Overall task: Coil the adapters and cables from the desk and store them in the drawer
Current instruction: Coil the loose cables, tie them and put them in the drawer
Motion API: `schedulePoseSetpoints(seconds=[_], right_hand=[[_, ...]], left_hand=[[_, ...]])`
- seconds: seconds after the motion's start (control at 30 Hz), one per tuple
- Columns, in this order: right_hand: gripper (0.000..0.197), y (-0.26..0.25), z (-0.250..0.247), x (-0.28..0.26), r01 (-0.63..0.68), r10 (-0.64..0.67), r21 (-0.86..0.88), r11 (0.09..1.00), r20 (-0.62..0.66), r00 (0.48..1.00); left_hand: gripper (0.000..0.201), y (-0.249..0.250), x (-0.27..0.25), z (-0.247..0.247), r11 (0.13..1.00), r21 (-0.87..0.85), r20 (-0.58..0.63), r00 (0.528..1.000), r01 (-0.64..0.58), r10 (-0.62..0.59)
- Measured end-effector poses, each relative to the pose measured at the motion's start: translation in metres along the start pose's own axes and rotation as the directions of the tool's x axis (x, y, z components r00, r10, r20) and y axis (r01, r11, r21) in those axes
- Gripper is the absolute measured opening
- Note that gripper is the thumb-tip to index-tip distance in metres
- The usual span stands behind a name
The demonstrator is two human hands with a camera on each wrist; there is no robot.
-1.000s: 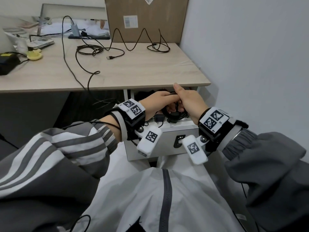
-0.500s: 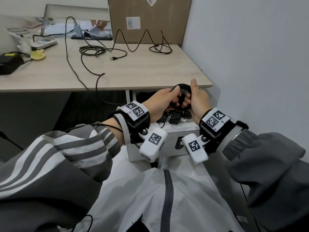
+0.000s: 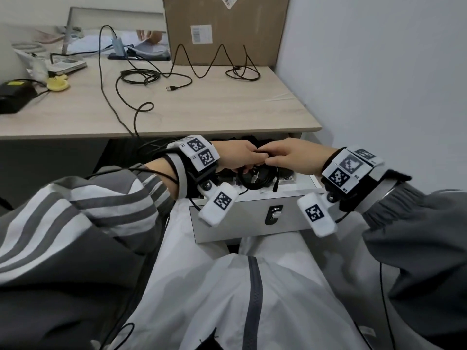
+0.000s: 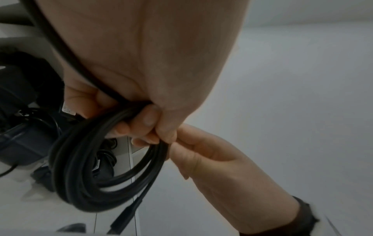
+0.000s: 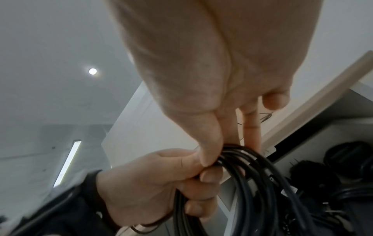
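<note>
step: stow coil | left hand (image 3: 236, 157) grips the coiled cable (image 4: 96, 167), right hand (image 3: 290, 155) pinches it | cable hangs below both hands, over the open drawer (image 3: 252, 215) (plug dangling) | tip: lower flat, release together

Pale wall (image 3: 379, 72) beside a wooden desk (image 3: 227, 109); round ceiling light (image 5: 92, 71).

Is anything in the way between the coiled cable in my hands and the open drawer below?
No lid or cover: the drawer is open right under the coiled cable, held by the left hand and right hand. Only other black cables and adapters already lie inside.
</note>
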State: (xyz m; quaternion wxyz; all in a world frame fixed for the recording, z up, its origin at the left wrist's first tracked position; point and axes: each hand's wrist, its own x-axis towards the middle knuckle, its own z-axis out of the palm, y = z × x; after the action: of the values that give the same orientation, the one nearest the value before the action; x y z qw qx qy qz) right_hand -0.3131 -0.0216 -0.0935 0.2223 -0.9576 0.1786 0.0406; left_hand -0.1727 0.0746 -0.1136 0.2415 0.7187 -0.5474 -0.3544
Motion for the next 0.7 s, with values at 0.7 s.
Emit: schedulePoseSetpoints(seconds=[0.7], right_hand=[[0.012,0.008,0.026,0.024,-0.012,0.408,0.564,0.826,-0.583,0.702]], left_hand=[[0.045,-0.035,0.002,-0.003,0.993,-0.115,-0.101,0.994,0.023,-0.035]])
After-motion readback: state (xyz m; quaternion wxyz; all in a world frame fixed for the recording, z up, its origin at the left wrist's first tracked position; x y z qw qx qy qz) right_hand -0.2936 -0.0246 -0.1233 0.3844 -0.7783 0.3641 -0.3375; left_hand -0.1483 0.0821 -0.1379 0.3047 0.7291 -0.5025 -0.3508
